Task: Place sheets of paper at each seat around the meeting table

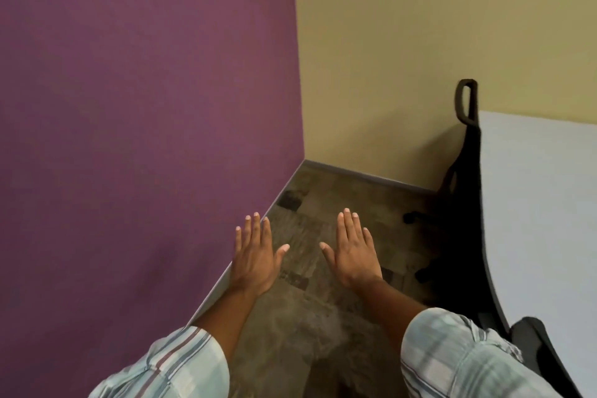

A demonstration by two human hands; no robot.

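Meeting table (pixel 542 203): cut off at right edge. Two black chairs (pixel 465 152), partly hidden. Left hand (pixel 255 255) and right hand (pixel 353 252): flat, fingers spread, empty.

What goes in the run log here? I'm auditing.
left hand: open, empty | right hand: open, empty | paper: none visible | table: at right

An office meeting room is suggested by a large pale table (pixel 542 203) with a curved dark edge, by black swivel chairs (pixel 465 152) pushed in along that table's near side, and by patterned carpet tiles (pixel 310 268) laid beyond the table up to painted purple and tan walls.
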